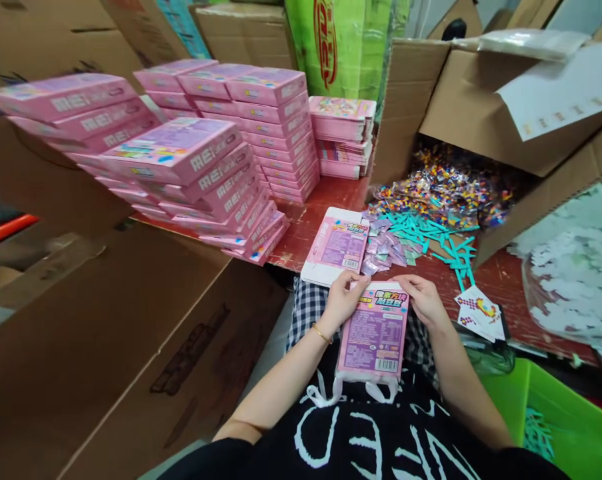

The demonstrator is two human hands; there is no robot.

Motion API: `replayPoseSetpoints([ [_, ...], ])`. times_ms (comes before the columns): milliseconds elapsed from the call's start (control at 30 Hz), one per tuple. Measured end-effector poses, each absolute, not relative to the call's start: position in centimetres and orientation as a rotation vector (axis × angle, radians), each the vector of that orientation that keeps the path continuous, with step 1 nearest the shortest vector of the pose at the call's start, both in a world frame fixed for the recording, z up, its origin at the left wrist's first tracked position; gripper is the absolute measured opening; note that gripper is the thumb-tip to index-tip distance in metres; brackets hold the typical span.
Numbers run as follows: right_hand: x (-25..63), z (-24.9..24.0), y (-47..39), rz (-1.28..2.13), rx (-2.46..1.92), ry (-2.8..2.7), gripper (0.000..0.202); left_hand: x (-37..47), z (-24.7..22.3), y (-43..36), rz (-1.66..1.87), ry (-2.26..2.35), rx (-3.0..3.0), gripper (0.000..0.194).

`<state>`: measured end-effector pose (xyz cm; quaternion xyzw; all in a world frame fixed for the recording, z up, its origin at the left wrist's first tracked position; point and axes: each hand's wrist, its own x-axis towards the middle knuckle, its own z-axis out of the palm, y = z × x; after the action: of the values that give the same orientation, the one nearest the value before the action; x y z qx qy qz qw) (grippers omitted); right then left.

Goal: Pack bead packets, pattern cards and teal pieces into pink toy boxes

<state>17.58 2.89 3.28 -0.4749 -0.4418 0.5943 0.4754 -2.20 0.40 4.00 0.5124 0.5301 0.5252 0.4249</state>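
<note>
A pink and purple printed box (373,333) lies against my front, its back panel with a barcode facing up. My left hand (347,298) pinches its upper left corner, and a thin gold bracelet circles that wrist. At the upper right corner, my right hand (421,298) grips the same box with thumb and fingers. Just beyond my left hand, a flat pink carton (338,241) rests at the table edge. Beside it are small purple packets (385,245) and a heap of turquoise plastic sticks (415,228).
Stacked pink boxes (221,173) fill the left side of the red table (341,193). An open cardboard box (481,100) spills bags of coloured beads (445,187). A bag of white pieces (565,280) lies right, printed cards (479,313) nearer, and a green bin (555,407) below.
</note>
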Motion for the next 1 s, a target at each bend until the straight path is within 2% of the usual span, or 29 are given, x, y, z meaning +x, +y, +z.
replayPoseSetpoints([
  [233,16.4,3.1,2.0,1.345,-1.137,-1.055,0.030,-3.7,4.4,2.9,1.250,1.303,1.268,0.031],
  [400,18.2,1.8,2.8,1.421,-1.153,-0.977,0.032,-2.7,4.1,0.8,1.168,1.261,1.421,0.032],
  [533,19.1,0.8,2.9,1.443,-1.140,-0.988,0.034,-1.1,3.7,-1.4,1.173,1.220,1.550,0.046],
  [733,18.2,2.6,1.3,1.480,-1.097,-1.105,0.030,-0.4,4.4,-0.8,1.247,1.323,1.420,0.023],
  [867,18.5,3.5,1.5,1.555,-1.113,-1.010,0.035,-0.4,4.7,-0.3,1.243,1.322,1.396,0.023],
  [1000,19.7,2.9,2.2,1.574,-1.065,-1.030,0.030,-0.2,4.4,-0.4,1.248,1.175,1.543,0.022],
])
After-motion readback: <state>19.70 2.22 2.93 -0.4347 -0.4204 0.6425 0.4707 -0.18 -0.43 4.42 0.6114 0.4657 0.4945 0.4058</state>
